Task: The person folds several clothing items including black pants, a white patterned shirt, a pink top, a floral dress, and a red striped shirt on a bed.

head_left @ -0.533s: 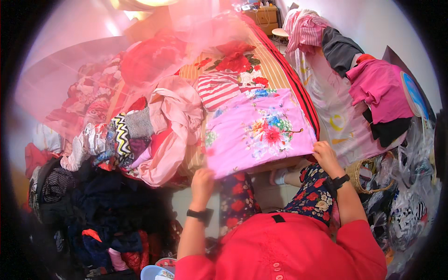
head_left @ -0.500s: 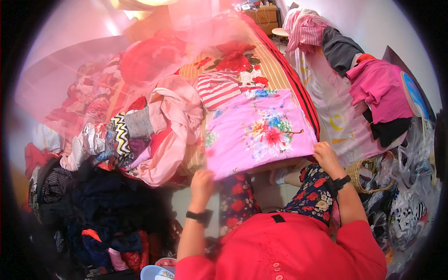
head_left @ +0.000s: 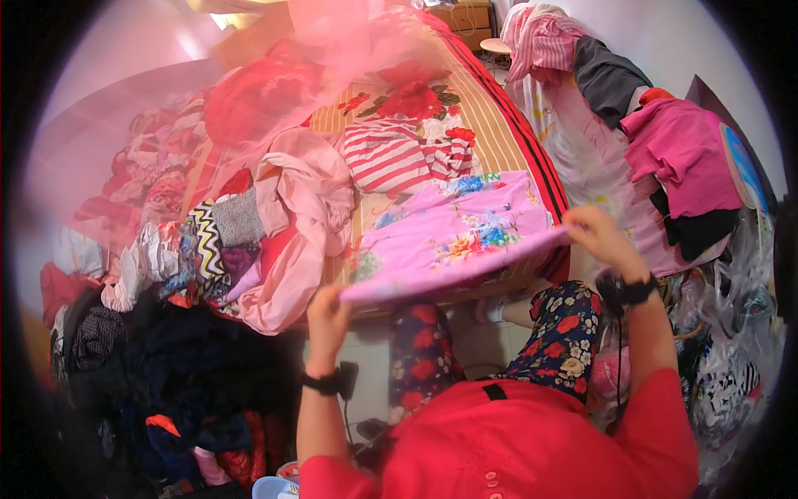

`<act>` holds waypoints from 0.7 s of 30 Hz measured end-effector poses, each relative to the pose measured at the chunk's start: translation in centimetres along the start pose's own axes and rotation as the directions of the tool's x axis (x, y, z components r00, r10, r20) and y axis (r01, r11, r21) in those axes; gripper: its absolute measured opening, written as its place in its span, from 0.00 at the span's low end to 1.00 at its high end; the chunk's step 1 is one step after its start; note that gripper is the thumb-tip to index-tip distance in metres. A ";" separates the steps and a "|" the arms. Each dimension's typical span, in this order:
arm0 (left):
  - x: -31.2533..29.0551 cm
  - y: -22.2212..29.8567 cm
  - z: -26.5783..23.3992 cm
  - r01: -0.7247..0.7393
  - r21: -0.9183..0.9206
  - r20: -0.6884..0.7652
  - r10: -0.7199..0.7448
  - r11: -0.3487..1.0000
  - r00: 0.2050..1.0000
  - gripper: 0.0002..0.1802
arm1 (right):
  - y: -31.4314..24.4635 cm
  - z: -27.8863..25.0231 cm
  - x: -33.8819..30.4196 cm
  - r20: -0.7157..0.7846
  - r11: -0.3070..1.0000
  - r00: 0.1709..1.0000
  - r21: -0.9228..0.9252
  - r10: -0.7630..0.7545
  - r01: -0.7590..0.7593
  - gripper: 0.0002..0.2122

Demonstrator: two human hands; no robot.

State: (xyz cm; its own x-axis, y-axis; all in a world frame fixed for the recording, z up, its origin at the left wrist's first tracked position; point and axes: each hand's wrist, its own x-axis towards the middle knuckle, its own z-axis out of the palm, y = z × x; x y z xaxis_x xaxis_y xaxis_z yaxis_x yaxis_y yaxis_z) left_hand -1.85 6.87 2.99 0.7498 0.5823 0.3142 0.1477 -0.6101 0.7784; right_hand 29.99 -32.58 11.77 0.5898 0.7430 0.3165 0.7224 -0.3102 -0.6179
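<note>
A pink cloth (head_left: pixel 432 249) printed with blue and red flowers lies spread over the near edge of the bed. My left hand (head_left: pixel 329 323) pinches its near left corner, and my right hand (head_left: pixel 600 236) grips the near right corner. Between them the near edge is drawn taut and lifted off the bed, while the far part rests flat. Just beyond it is a red-and-white striped garment (head_left: pixel 389 156), rumpled. A pale pink cloth (head_left: pixel 303 187) lies loosely bunched to the left.
The bed's striped sheet (head_left: pixel 490 125) has a red and black border. Sheer pink netting (head_left: pixel 332 33) hangs at the far left. Piled clothes (head_left: pixel 166 358) fill the left side. At right are a magenta garment (head_left: pixel 677 141), plastic bags (head_left: pixel 731 333) and more clothes.
Both hands have risen and moved apart, the left leftward and the right to the right, stretching the floral cloth's near edge. Its near part has lifted and folded up slightly.
</note>
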 end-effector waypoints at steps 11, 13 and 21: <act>17.0 -4.0 3.2 -0.135 0.465 -0.193 0.250 0.875 0.949 0.20 | 6.1 6.5 17.9 -0.250 0.956 0.968 -0.275 0.036 -0.106 0.09; 16.4 -1.1 7.0 -0.168 0.410 -0.137 0.243 0.896 0.960 0.24 | 8.2 6.8 15.8 -0.309 0.898 0.951 -0.421 -0.010 -0.127 0.08; 9.5 2.7 10.7 -0.400 0.482 0.258 0.310 0.779 0.915 0.30 | 5.3 11.6 8.7 0.085 0.916 0.991 -0.383 -0.098 0.124 0.24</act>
State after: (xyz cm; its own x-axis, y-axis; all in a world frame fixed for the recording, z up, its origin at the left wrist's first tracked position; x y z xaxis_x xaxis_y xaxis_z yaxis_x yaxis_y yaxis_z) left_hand 12.54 4.96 2.30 0.8984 0.2047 0.3886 0.1257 -0.9676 0.2189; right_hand 34.79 -20.87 2.91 0.4830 0.8178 0.3130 0.8725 -0.4191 -0.2513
